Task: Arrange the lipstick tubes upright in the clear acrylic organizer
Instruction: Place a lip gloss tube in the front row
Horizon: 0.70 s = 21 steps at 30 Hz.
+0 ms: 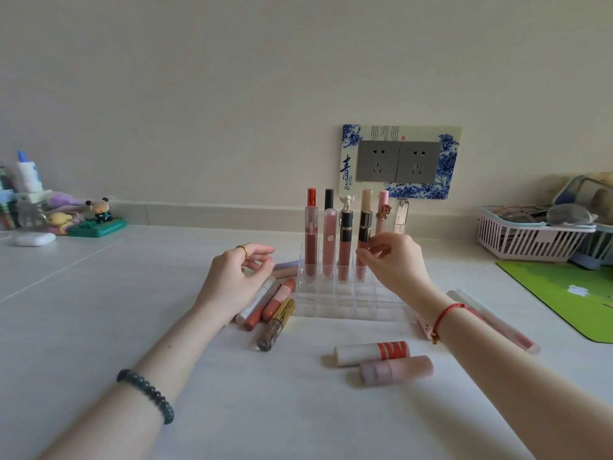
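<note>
Upright tube (pixel 366 220) is pinched by R hand (pixel 394 260) in organizer (pixel 348 302); flat tubes (pixel 280 298), axes near-far, are found beneath relaxed, empty L hand (pixel 232 280).

Both forearms are bare. The left hand (pixel 232 280) wears a gold ring (pixel 242 250) and, at the wrist, a dark green bead bracelet (pixel 146 395) — the right wrist, a red braided cord (pixel 447 310) with a small gold charm (pixel 435 340).

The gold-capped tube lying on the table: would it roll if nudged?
The gold-capped tube looks round and lies on its side, so it would probably roll. Its glossy casing may be slippery. The neighbouring tubes beside it might stop it.
</note>
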Each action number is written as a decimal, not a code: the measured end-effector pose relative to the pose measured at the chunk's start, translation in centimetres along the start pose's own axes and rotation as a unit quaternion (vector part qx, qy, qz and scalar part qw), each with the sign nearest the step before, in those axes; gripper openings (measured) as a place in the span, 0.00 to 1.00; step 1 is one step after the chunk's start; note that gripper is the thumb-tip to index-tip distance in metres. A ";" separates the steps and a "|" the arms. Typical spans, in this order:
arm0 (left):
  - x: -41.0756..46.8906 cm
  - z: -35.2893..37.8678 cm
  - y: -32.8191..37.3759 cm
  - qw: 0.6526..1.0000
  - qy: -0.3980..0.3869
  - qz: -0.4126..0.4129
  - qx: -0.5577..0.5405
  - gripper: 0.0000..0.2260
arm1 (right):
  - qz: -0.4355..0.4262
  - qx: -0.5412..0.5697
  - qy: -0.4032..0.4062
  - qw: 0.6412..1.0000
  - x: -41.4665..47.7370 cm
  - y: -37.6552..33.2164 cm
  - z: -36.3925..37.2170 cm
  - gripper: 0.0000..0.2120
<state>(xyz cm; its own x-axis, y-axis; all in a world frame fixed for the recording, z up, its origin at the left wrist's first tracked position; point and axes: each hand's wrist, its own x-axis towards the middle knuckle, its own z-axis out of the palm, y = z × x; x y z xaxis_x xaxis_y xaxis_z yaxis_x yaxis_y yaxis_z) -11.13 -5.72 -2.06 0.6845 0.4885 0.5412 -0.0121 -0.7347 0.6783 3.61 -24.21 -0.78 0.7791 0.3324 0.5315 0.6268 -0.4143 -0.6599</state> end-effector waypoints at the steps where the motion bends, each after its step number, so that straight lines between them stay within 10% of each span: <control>1: 0.0 0.0 0.0 1.000 0.002 -0.001 0.000 0.08 | -0.001 -0.003 0.004 1.000 -0.1 0.1 0.1 0.07; 21: 0.7 -0.9 -1.5 0.997 0.067 -0.034 -0.009 0.04 | -0.013 -0.042 -0.001 0.999 -0.5 0.2 -0.3 0.10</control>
<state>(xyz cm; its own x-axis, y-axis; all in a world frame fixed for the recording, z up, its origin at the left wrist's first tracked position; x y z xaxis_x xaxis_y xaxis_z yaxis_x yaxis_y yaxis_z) -11.30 -3.89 -2.23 0.5810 0.5966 0.5536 0.0173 -0.6891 0.7244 3.35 -24.75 -1.01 0.7631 0.3460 0.5459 0.6442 -0.4750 -0.5995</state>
